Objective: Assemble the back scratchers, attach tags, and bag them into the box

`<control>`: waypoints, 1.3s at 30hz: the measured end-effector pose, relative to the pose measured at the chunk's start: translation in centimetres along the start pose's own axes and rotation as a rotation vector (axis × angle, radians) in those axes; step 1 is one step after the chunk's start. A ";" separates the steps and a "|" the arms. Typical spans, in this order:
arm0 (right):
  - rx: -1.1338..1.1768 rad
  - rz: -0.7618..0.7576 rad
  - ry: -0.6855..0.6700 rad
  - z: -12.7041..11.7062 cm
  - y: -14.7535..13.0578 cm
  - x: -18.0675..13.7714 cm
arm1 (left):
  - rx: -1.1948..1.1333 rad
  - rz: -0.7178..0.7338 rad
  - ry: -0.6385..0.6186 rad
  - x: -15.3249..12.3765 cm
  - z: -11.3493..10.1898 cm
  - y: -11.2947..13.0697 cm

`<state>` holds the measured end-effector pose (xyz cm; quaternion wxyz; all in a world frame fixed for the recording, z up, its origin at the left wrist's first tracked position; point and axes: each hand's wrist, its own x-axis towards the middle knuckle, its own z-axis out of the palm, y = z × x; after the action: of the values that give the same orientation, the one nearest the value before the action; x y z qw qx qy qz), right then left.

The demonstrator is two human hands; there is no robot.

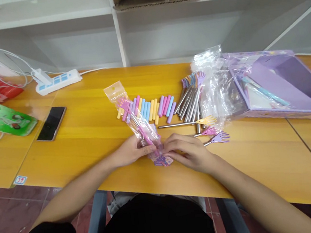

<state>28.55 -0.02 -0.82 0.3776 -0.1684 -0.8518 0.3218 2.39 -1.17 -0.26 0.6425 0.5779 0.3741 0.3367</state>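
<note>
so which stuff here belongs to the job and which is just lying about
Seemingly part of the job:
bagged pink stick, at left hand and right hand
loose coloured tubes
metal hand-topped sticks
pile of clear bags
purple box, possibly

Probably just lying about:
phone
power strip
green packet

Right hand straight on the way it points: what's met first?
The right hand would meet the clear plastic bag first, likely touching it now; the left hand seems next, depth unclear.
</note>
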 end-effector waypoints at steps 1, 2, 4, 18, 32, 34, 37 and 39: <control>0.006 0.017 -0.006 0.1 0.0 0.0 | -0.022 -0.011 -0.043 -0.1 0.2 0.0; 0.002 0.038 -0.002 0.2 0.0 0.1 | -0.051 -0.024 -0.082 -0.1 0.4 0.0; -0.023 0.077 0.035 0.4 -0.1 0.3 | -0.115 -0.059 -0.143 -0.2 0.7 0.0; 0.271 0.469 0.054 0.7 0.1 0.1 | -0.149 -0.076 -0.130 -0.8 0.4 -0.6; 0.635 0.651 -0.121 0.5 -0.2 0.3 | -0.198 -0.113 -0.266 -0.9 0.4 -0.1; 0.626 0.647 -0.126 0.5 -0.2 0.3 | -0.213 -0.109 -0.271 -0.9 0.5 -0.2; 0.600 0.654 -0.098 0.7 0.0 0.3 | -0.225 -0.120 -0.250 -0.9 0.5 -0.5; 0.586 0.667 -0.087 0.8 0.1 0.3 | -0.227 -0.123 -0.242 -0.8 0.5 -0.5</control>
<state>27.75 -0.14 -1.11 0.2484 -0.3062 -0.6389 0.6606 2.39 -2.18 -0.70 0.7633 0.5140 0.2882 0.2648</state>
